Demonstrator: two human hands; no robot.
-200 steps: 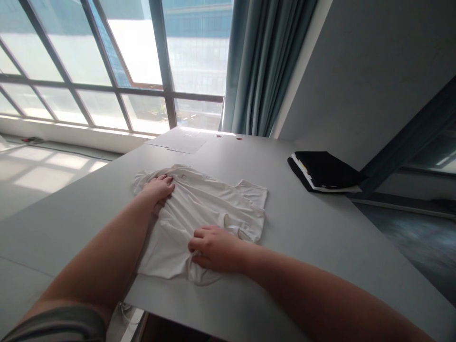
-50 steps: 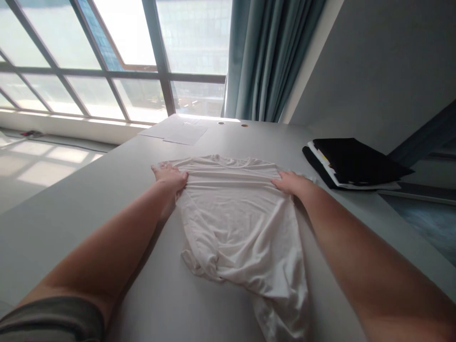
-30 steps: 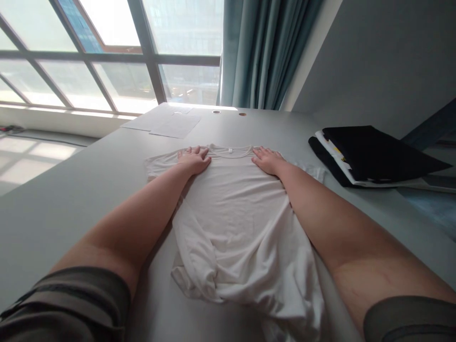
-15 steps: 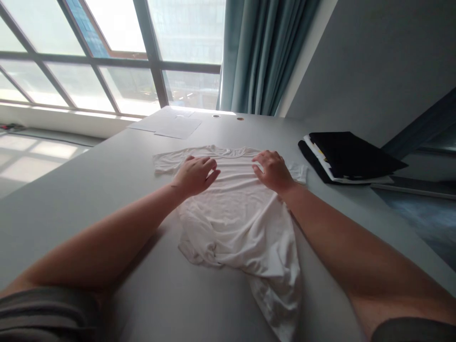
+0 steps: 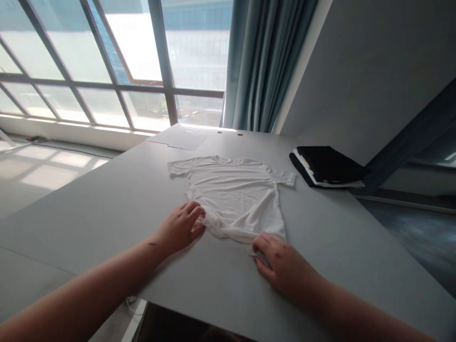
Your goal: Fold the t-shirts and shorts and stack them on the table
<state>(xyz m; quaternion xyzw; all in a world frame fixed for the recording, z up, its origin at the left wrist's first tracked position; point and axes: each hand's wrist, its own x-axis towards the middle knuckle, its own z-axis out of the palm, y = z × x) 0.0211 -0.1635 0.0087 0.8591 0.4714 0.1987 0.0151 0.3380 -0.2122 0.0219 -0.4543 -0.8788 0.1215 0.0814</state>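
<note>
A white short-sleeved T-shirt lies spread on the table, its neckline and sleeves at the far end and its lower part wrinkled and bunched towards me. My left hand is closed on the shirt's lower left side, with bunched cloth at its fingertips. At the lower right, my right hand has its fingers curled round the hem, and a bit of cloth shows between thumb and fingers. The palms of both hands are out of sight.
The grey-white table has its near edge below my hands. To the right of the shirt lies a black folder with papers in it. White paper sheets rest near the far edge, by the window and a blue-grey curtain.
Both hands have moved from above the shirt's chest down to its lower end and closed on the cloth. The tail that hung towards me no longer trails there. The camera view has shifted.
</note>
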